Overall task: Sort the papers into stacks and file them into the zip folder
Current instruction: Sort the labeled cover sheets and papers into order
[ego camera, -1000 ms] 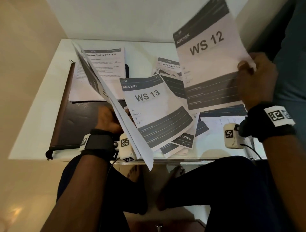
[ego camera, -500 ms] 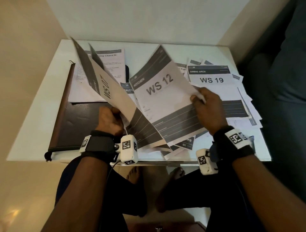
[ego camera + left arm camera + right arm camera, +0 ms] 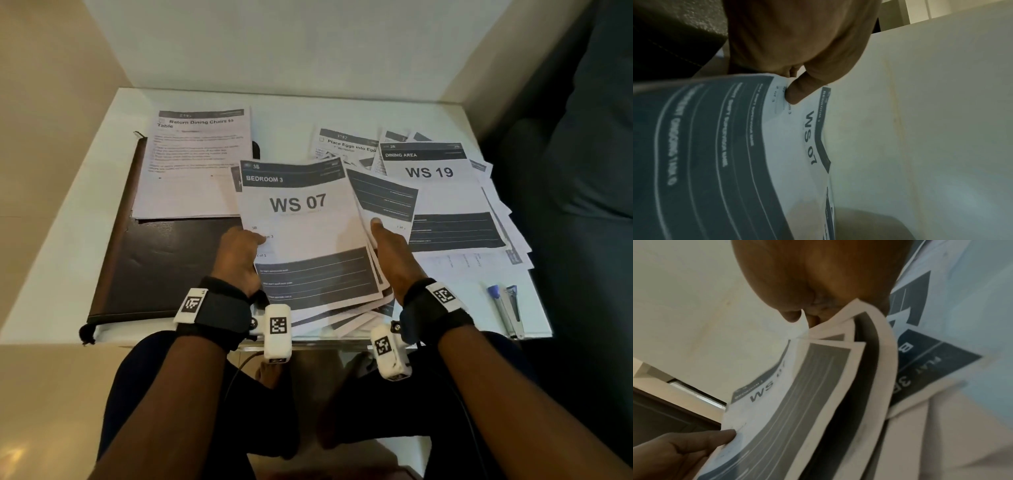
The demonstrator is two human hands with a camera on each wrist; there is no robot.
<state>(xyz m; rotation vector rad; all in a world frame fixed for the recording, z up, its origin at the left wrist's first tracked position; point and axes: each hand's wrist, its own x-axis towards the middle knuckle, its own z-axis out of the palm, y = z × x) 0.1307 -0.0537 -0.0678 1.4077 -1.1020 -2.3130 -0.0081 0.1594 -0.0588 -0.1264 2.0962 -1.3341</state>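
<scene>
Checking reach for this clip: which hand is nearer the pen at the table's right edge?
Right. The right hand grips the right edge of the WS 07 stack, with loose sheets between it and the pen. The left hand pinches the stack's far left side.

The sheets such as the WS 07 sheet [image 3: 301, 219] are thin matt paper printed with dark bands, the zip folder [image 3: 164, 263] looks like grained dark leather with stitched edging, and the desk [image 3: 78, 212] is smooth, glossy white.
</scene>
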